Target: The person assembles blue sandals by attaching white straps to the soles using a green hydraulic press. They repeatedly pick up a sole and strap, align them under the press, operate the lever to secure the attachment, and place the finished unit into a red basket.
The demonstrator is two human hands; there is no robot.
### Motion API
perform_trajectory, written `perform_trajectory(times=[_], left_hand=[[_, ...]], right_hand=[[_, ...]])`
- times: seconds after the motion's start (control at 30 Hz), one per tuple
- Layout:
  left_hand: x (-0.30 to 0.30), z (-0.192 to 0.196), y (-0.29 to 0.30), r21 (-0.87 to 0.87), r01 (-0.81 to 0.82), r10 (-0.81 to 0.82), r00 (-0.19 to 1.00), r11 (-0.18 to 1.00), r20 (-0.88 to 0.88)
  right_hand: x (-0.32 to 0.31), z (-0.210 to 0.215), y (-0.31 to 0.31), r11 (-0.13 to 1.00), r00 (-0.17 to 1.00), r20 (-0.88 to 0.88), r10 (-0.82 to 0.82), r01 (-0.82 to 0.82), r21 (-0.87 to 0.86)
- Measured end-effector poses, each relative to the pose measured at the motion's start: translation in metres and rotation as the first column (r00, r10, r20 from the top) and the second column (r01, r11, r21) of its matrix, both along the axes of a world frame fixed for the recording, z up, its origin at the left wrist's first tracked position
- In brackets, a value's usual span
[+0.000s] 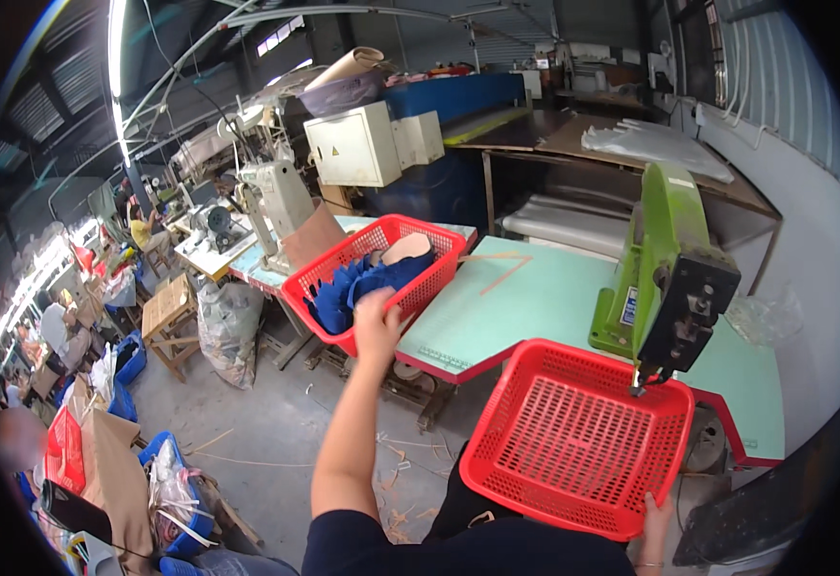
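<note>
A red plastic basket [420,230] sits at the left end of the green-topped table, holding dark blue cut pieces [372,278] and a beige piece [406,248]. My left hand [377,326] reaches over its near rim, fingers curled down at the blue pieces; what they grip is hidden. A second red basket [674,451], with only its slotted bottom showing inside, is tilted in front of me by the table's near edge. My right hand [658,518] grips its lower right rim. Close behind that basket stands a green machine [665,254] with a black head, which overhangs the basket's upper right rim.
Thin tan strips [499,264] lie on the green tabletop [535,298]. A sewing machine [280,206] stands on the left table. Scraps litter the floor, with a plastic bag [228,331], a wooden stool [168,312] and blue crates [175,480] at left. People sit farther off.
</note>
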State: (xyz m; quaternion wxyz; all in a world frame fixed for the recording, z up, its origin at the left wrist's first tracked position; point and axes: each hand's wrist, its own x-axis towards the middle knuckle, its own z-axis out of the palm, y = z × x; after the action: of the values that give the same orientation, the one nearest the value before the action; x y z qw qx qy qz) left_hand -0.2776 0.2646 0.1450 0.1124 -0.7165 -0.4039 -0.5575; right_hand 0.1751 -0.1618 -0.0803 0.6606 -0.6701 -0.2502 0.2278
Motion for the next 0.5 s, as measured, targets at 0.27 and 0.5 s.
perform_trajectory(times=[0.27,0.5], left_hand=[[-0.029,0.027,0.126,-0.377,-0.534,-0.027,0.550,0.757,-0.835],[-0.002,0.024,0.149,-0.288,-0.372,-0.002,0.610,0.883,-0.792]], right_hand=[[0.004,0.003,-0.008,0.994,0.995,0.003,-0.095,0.095,-0.057],[-0.011,0.024,-0.003,0.997,0.996,-0.047,-0.079,0.079,-0.004]])
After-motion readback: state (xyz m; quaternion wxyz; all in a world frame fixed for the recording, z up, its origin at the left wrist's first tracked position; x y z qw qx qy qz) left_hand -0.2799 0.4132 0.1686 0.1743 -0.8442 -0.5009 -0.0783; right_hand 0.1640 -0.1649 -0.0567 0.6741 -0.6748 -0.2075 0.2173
